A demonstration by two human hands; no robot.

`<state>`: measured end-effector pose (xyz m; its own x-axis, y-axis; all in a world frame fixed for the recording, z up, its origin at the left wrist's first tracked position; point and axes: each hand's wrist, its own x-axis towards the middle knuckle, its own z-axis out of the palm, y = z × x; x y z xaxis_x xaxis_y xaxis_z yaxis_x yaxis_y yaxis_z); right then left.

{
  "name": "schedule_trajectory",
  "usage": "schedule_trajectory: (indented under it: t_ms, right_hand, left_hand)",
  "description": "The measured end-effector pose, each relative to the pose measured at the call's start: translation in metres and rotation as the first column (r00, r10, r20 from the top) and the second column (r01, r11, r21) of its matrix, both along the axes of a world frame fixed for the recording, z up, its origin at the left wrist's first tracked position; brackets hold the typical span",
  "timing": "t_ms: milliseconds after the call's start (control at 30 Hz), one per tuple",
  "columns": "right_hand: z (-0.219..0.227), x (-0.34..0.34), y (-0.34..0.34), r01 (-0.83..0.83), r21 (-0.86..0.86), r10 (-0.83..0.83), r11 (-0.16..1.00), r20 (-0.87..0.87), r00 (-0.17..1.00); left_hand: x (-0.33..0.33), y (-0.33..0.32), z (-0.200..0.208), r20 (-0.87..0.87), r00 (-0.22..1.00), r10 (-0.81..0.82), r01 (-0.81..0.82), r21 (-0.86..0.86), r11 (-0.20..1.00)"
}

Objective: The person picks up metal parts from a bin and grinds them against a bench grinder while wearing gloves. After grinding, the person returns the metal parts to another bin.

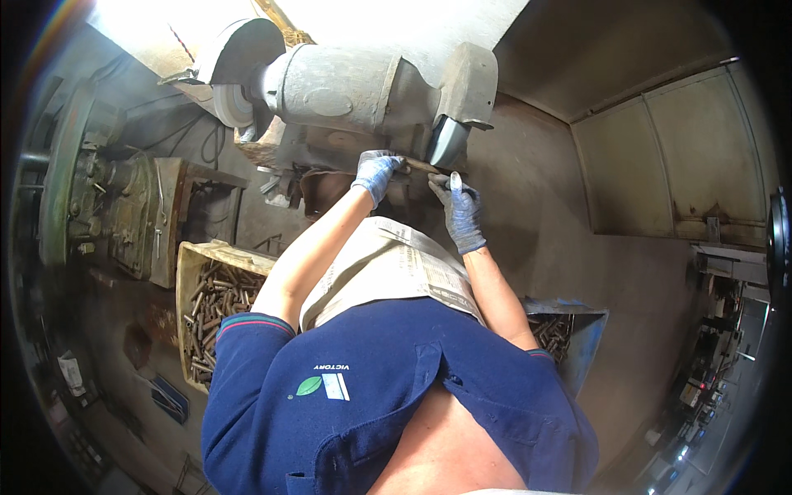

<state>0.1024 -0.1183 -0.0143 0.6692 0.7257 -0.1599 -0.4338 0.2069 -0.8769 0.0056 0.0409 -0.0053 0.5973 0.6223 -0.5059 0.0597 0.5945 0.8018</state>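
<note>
A short brown metal rod (pixel 422 166) is held between my two gloved hands, just below the right wheel of a bench grinder (pixel 346 87). My left hand (pixel 378 175), in a blue and grey work glove, is closed on the rod's left end. The right hand (pixel 460 210), gloved alike, pinches the other end with thumb and fingers. The grey grinding wheel (pixel 448 142) shows beneath its guard, close to the rod; whether they touch I cannot tell. Newspaper (pixel 404 260) covers my lap.
At my left stands a yellowish bin (pixel 186 309) full of rusty metal pins; a blue-grey bin (pixel 590 342) at my right holds more. The grinder's left wheel (pixel 233 106) sits under another guard. A greenish machine (pixel 124 206) is farther left. Pale panels (pixel 668 157) line the right.
</note>
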Motion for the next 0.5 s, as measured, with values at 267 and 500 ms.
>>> schedule_trajectory:
  t_ms: [267, 500]
  right_hand:
    - [-0.004, -0.013, 0.001, -0.061, -0.014, 0.062, 0.998, 0.273, 0.960]
    - [0.062, -0.033, -0.036, -0.020, -0.017, 0.025, 1.000, 0.841, 0.541]
  left_hand:
    - [-0.026, 0.003, 0.005, 0.129, 0.989, -0.070, 0.057, 0.104, 0.993]
    - [-0.066, -0.026, 0.048, 0.352, 0.925, -0.144, 0.112, 0.109, 0.988]
